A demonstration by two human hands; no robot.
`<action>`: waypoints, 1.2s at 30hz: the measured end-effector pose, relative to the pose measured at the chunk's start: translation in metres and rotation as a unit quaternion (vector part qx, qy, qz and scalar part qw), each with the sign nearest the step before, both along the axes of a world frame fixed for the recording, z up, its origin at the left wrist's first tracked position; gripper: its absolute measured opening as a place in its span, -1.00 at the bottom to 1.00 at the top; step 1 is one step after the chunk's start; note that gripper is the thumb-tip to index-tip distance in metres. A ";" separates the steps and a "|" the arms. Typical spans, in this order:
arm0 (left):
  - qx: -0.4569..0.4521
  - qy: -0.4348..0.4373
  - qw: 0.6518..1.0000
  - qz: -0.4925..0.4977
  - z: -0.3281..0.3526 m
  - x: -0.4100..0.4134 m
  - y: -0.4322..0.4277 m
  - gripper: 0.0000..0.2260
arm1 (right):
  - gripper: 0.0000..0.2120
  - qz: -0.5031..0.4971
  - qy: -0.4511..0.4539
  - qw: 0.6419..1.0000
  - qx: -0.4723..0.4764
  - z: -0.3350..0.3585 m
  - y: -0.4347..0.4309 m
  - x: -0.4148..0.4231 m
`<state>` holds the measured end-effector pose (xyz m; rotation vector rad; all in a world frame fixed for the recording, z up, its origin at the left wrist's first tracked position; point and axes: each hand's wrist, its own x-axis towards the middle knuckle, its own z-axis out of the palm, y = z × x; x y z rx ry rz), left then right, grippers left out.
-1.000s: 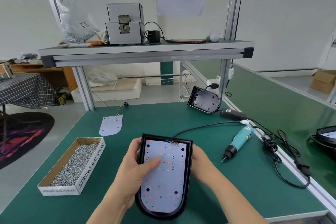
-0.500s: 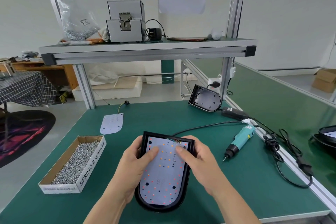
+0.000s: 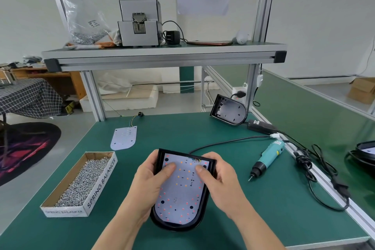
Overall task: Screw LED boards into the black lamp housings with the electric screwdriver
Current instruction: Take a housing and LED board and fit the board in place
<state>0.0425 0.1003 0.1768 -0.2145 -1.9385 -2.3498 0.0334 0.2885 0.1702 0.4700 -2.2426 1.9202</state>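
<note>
Hands hold the work between them at the near middle of the green-topped desk (image 3: 182, 132): your left hand (image 3: 150, 186) curls its fingers round the left edge of the black, round-ended plastic lamp housing (image 3: 176, 227), and your right hand (image 3: 222, 184) grips the right edge the same way. Both thumbs lie on the white LED board (image 3: 179, 195) dotted with red and orange diodes, which sits inside the housing; the thumb tips press near its far corners, close to the small bunch of coloured wires at the far edge. The housing's rounded end points toward you; you cannot tell from here whether it rests on the desk or is lifted. The teal and black electric screwdriver (image 3: 267, 156) lies on the desk to your right, well apart from your hands, its bit toward you. To your left stands the long cardboard box (image 3: 101, 182) lettered SPRING BALANCER, filled with small silver screws (image 3: 83, 182). Beyond it a second white LED board (image 3: 123, 135) lies bare on the desk, and at the far right corner a second black housing (image 3: 229, 111), empty, stands tilted.
</note>
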 end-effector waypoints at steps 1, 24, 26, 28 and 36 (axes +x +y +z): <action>-0.001 0.004 1.000 0.000 0.000 -0.001 -0.001 -0.86 | -0.93 -0.002 0.007 1.000 0.005 0.001 0.000 0.000; -0.206 0.076 0.966 -0.135 0.012 -0.001 -0.034 -0.76 | -0.28 0.116 -0.035 0.980 0.159 0.012 0.009 -0.027; -0.209 0.080 0.964 -0.142 0.010 -0.001 -0.031 -0.75 | -0.26 0.161 -0.038 0.957 0.239 0.006 0.003 -0.038; -0.212 0.079 0.963 -0.148 0.009 -0.001 -0.030 -0.75 | -0.52 0.178 -0.049 0.949 0.254 0.001 0.000 -0.047; -0.302 0.140 0.943 -0.001 -0.011 0.000 -0.054 -0.58 | -0.91 0.163 -0.073 0.983 0.049 0.021 0.006 -0.045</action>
